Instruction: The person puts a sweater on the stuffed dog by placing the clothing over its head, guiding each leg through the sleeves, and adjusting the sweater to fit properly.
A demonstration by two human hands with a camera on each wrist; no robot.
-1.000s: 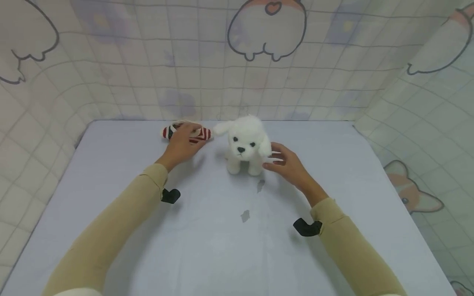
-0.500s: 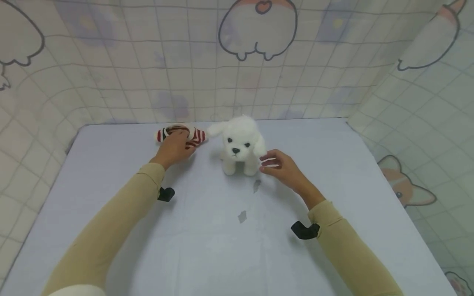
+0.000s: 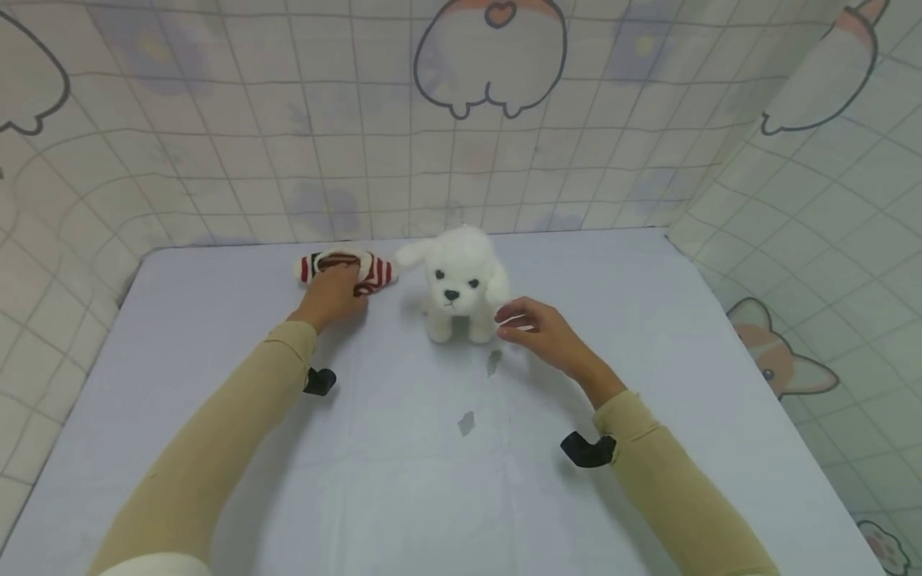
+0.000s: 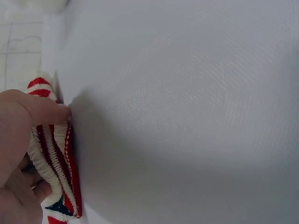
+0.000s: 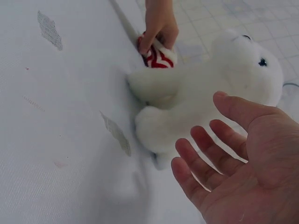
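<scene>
Pinching a striped, ribbed knit piece between thumb and fingers, the left hand works near the far edge of the smooth white table. Right of the knit stands a fluffy, round-headed plush dog; just beside it, the right hand holds nothing, its fingers parted and gently bent.

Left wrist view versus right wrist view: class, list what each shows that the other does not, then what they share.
Only left wrist: the dark blue patch on the striped knit item.

Only right wrist: the right hand, the white plush dog with its head visible, and two grey patches on the tabletop. Cropped white fluff in the left view may be the dog.

Both: the left hand gripping the knit item, the tabletop and the gridded cloth.
</scene>
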